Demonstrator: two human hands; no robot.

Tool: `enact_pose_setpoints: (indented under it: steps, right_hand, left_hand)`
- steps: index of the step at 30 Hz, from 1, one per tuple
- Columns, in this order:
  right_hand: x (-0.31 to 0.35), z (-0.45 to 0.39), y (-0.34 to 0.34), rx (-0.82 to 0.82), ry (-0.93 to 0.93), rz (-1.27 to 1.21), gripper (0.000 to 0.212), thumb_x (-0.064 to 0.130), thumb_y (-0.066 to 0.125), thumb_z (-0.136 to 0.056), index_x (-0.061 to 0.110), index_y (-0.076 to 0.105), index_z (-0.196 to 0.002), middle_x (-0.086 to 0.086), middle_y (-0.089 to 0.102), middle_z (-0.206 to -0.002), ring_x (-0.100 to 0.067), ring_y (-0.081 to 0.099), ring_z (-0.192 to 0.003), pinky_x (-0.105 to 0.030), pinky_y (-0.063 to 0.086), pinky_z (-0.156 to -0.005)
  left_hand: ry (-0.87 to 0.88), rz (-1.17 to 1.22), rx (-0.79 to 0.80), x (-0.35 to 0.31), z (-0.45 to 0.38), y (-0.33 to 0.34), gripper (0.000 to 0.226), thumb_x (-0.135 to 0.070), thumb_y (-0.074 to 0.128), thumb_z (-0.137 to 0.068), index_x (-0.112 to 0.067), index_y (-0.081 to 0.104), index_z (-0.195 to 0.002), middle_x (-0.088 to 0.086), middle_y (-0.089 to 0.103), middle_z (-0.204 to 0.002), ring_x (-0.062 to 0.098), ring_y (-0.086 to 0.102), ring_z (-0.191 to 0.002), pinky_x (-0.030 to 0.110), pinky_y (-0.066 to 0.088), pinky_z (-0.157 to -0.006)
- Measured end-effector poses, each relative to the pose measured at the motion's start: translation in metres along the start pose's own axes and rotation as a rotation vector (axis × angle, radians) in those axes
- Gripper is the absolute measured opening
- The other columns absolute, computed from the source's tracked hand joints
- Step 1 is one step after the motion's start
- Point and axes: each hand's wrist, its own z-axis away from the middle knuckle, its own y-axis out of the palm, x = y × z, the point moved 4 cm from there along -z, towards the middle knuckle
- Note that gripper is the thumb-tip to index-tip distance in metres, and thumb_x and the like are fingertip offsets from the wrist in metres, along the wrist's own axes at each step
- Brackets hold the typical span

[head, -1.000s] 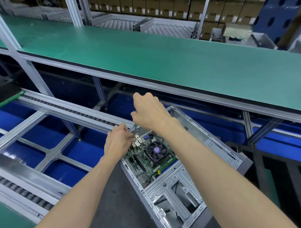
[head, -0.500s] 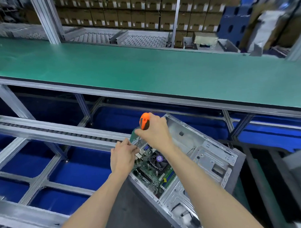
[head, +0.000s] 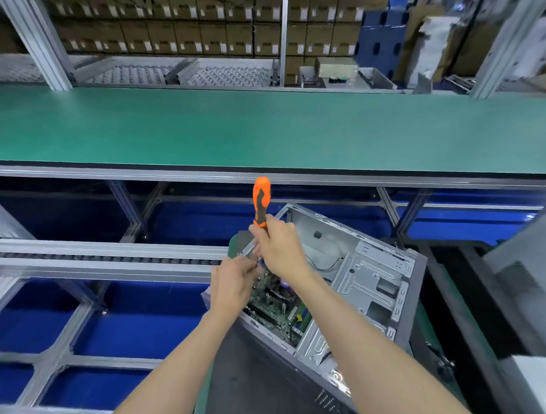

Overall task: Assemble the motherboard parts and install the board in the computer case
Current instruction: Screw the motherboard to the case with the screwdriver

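An open grey computer case (head: 376, 274) lies on its side in front of me. A green motherboard (head: 275, 309) with a cooler fan sits inside its near left part. My right hand (head: 279, 250) grips the lower part of an orange and black screwdriver (head: 260, 201), which stands upright over the board's far corner. The tool's tip is hidden behind my hands. My left hand (head: 234, 285) is at the case's left edge, fingers curled beside the screwdriver shaft; what they pinch is hidden.
A long green workbench (head: 263, 129) runs across behind the case. A roller conveyor rail (head: 97, 259) extends to the left over blue flooring. Stacked cardboard boxes (head: 182, 33) fill the shelves at the back. A grey unit (head: 522, 285) stands at the right.
The orange handle has come out of my right palm and now stands tall above it, as my right hand slid down the tool. The camera tilted up; both hands stay over the board's corner.
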Motion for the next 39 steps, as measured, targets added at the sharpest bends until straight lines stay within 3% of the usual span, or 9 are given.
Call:
enact_pose_setpoints:
  steps: [9, 13, 17, 20, 23, 26, 29, 33, 39]
  right_hand:
    - [-0.007, 0.022, -0.073, -0.276, 0.036, -0.094, 0.035, 0.017, 0.053, -0.099, 0.016, 0.047, -0.064, -0.003, 0.06, -0.058, -0.014, 0.051, -0.045, -0.034, 0.047, -0.052]
    - [-0.024, 0.037, -0.114, -0.346, 0.086, 0.051, 0.034, 0.017, 0.052, -0.097, 0.007, 0.05, -0.065, -0.004, 0.063, -0.057, -0.027, 0.059, -0.062, -0.041, 0.047, -0.07]
    - [-0.05, 0.051, -0.155, -0.401, 0.173, 0.175, 0.027, 0.016, 0.05, -0.096, 0.004, 0.053, -0.072, -0.014, 0.065, -0.071, -0.036, 0.056, -0.079, -0.046, 0.045, -0.073]
    - [-0.082, 0.07, -0.18, -0.43, 0.259, 0.198, 0.022, 0.018, 0.046, -0.1, 0.005, 0.053, -0.083, -0.015, 0.062, -0.083, -0.035, 0.054, -0.084, -0.043, 0.042, -0.069]
    - [-0.124, 0.098, -0.2, -0.468, 0.41, 0.249, 0.023, 0.019, 0.041, -0.102, 0.005, 0.054, -0.089, -0.015, 0.062, -0.091, -0.034, 0.055, -0.086, -0.042, 0.042, -0.069]
    - [-0.17, 0.131, -0.212, -0.412, 0.562, 0.344, 0.021, 0.02, 0.037, -0.104, 0.009, 0.046, -0.089, -0.016, 0.057, -0.097, -0.033, 0.046, -0.085, -0.04, 0.035, -0.066]
    - [-0.212, 0.16, -0.213, -0.376, 0.673, 0.356, 0.019, 0.018, 0.037, -0.103, 0.01, 0.044, -0.086, -0.018, 0.057, -0.103, -0.033, 0.044, -0.088, -0.039, 0.033, -0.069]
    - [-0.254, 0.177, -0.194, -0.255, 0.779, 0.378, 0.016, 0.017, 0.039, -0.101, 0.009, 0.047, -0.09, -0.023, 0.059, -0.112, -0.036, 0.049, -0.098, -0.037, 0.034, -0.072]
    - [-0.293, 0.185, -0.14, 0.113, 0.875, 0.406, 0.027, 0.014, 0.046, -0.096, -0.001, 0.052, -0.118, -0.025, 0.055, -0.128, -0.039, 0.055, -0.117, -0.037, 0.045, -0.09]
  left_hand:
    - [0.055, 0.424, 0.131, -0.08, 0.007, 0.008, 0.016, -0.022, 0.064, -0.095, -0.011, 0.07, -0.086, 0.008, 0.065, -0.066, 0.028, 0.054, -0.061, 0.037, 0.045, -0.062]
    - [0.15, 0.565, 0.208, -0.134, 0.018, 0.008, 0.014, -0.02, 0.066, -0.093, -0.012, 0.07, -0.082, -0.003, 0.064, -0.062, 0.012, 0.053, -0.054, 0.032, 0.043, -0.058]
    - [0.192, 0.673, 0.426, -0.184, 0.029, 0.023, 0.018, -0.019, 0.068, -0.091, -0.008, 0.071, -0.076, 0.005, 0.072, -0.071, 0.028, 0.059, -0.064, 0.037, 0.046, -0.064]
    - [0.22, 0.657, 0.626, -0.21, 0.042, 0.047, 0.023, -0.022, 0.07, -0.088, -0.001, 0.068, -0.078, 0.019, 0.07, -0.077, 0.017, 0.053, -0.061, 0.03, 0.041, -0.061]
    - [0.277, 0.622, 0.788, -0.224, 0.054, 0.074, 0.013, -0.02, 0.073, -0.084, -0.009, 0.072, -0.077, 0.005, 0.067, -0.068, 0.011, 0.056, -0.063, 0.024, 0.044, -0.065]
    - [0.266, 0.561, 0.602, -0.214, 0.043, 0.089, 0.008, -0.024, 0.073, -0.087, -0.031, 0.074, -0.088, -0.018, 0.068, -0.084, -0.005, 0.06, -0.08, 0.023, 0.045, -0.081]
    - [0.29, 0.277, 0.326, -0.189, 0.029, 0.099, 0.023, -0.031, 0.068, -0.091, -0.032, 0.068, -0.114, -0.011, 0.056, -0.116, 0.008, 0.048, -0.115, 0.03, 0.037, -0.104]
    - [0.286, 0.033, 0.266, -0.169, 0.025, 0.113, 0.049, -0.04, 0.059, -0.094, -0.029, 0.048, -0.14, -0.006, 0.041, -0.143, 0.015, 0.03, -0.133, 0.039, 0.028, -0.112]
    - [0.301, 0.101, 0.254, -0.162, 0.022, 0.118, 0.046, -0.036, 0.059, -0.096, -0.024, 0.051, -0.139, -0.002, 0.036, -0.146, 0.016, 0.023, -0.137, 0.038, 0.026, -0.116]
